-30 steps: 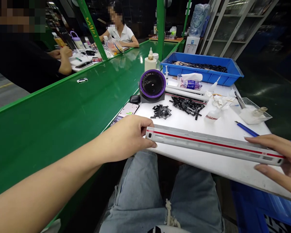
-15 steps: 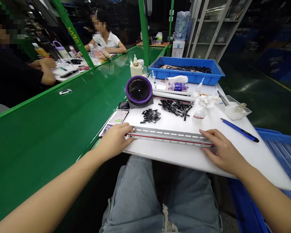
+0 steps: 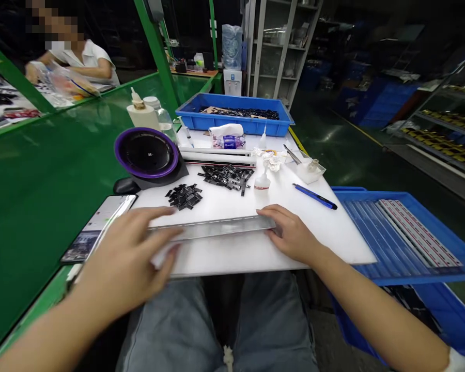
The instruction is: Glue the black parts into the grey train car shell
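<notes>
A long, slim metal rail (image 3: 220,228) is held just over the front of the white tabletop, its plain grey face toward me. My right hand (image 3: 292,233) pinches its right end between thumb and fingers. At the other end, my left hand (image 3: 129,253) has its fingers spread apart and is slightly blurred; the fingers overlap the rail's left tip and do not close round it. Behind the rail lie a small heap of black pieces (image 3: 184,196) and a larger heap of black strips (image 3: 227,176). A small clear bottle (image 3: 262,181) stands near the larger heap.
A purple-rimmed round device (image 3: 146,153) and a phone (image 3: 96,227) are at left. A blue cutter (image 3: 314,196) lies at right. A blue bin (image 3: 236,123) stands at the back; a blue tray (image 3: 395,274) with more rails sits beside the table. Another person sits beyond the green partition.
My view has swung right. The rail has turned from its slotted, red-lined side to a plain face. My left hand has loosened its grip and spread; my right hand still holds its end.
</notes>
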Tool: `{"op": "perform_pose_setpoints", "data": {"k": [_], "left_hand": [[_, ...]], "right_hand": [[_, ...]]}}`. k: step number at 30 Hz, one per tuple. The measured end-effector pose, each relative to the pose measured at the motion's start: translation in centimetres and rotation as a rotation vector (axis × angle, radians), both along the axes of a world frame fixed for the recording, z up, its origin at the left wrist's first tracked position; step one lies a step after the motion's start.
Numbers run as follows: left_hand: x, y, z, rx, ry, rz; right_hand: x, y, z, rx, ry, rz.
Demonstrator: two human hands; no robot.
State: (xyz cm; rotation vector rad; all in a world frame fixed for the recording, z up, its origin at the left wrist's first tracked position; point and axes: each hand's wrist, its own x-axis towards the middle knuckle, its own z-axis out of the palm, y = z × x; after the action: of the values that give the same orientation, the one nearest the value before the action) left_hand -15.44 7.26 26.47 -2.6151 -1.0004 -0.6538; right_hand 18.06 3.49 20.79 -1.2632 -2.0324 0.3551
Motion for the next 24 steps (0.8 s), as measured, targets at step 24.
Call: {"op": "perform_pose_setpoints", "data": {"k": [24], "left_hand": [[11.5, 0.3, -2.0, -0.260, 0.342, -0.144]], "right_hand": [[0.3, 8.9, 0.6, -0.268, 0.268, -0.395]]}}
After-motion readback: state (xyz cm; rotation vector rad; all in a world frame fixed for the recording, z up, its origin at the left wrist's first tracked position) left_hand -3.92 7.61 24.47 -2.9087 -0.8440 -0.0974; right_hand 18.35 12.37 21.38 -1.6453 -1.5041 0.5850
